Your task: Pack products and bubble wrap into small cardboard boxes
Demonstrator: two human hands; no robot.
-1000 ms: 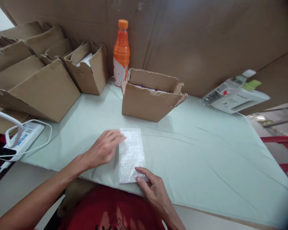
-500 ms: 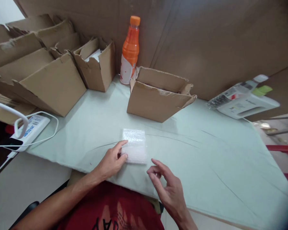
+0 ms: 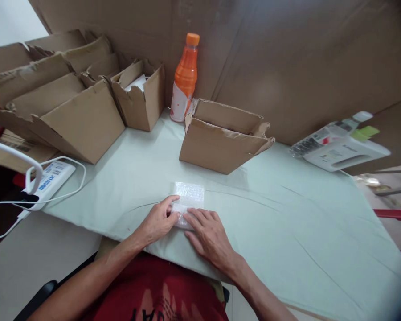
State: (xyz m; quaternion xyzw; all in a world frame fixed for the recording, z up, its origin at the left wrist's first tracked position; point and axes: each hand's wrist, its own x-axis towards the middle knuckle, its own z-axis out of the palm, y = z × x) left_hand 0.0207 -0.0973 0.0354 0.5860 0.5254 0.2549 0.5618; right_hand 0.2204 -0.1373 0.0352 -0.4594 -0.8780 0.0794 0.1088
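A small, square piece of clear bubble wrap (image 3: pixel 189 191) lies flat near the table's front edge, its lower part looking doubled over. At its left edge is my left hand (image 3: pixel 158 220), with thumb and forefinger closed against the wrap and the other fingers curled under. My right hand (image 3: pixel 207 232) lies over the lower right part, fingers stretched out flat on the wrap and thumb apart from them. This hand hides the wrap's lower right corner. Whether anything is inside the wrap I cannot tell.
Beyond the wrap stands an open cardboard box (image 3: pixel 217 147), with an orange drink bottle (image 3: pixel 186 73) behind it. Several cut-down cartons (image 3: pixel 83 120) fill the back left. A white power strip (image 3: pixel 50 183) with cables lies left. A white jug (image 3: pixel 347 151) and clear bottle (image 3: pixel 317 136) are right.
My right hand has moved up and left from beside the wrap onto it, its curled fingers now laid out flat. My left hand keeps its place at the wrap's left edge.
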